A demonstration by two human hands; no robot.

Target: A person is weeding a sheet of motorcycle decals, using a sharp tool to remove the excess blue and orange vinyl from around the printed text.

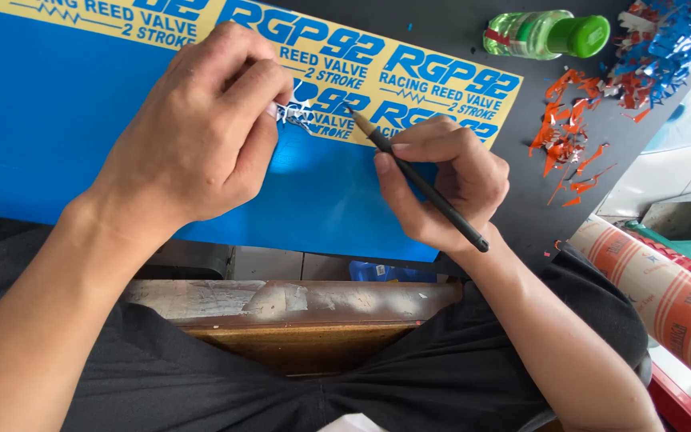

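A large blue vinyl sheet (57, 120) lies on a dark table, with yellow backing and blue cut lettering (433, 76) exposed along its far edge. My left hand (201, 128) rests on the sheet, its fingers pinching a small crumpled scrap of peeled vinyl (293, 112) at the boundary between blue and yellow. My right hand (445, 188) grips a thin black pen-like knife (421, 184), its tip touching the lettering just right of the scrap.
A green-capped clear bottle (549, 34) lies at the far right of the table (521, 200). Orange scraps (569, 144) and blue scraps (673, 40) are piled near it. A patterned roll (665, 296) leans at right. A wooden stool edge (297, 336) sits below the table.
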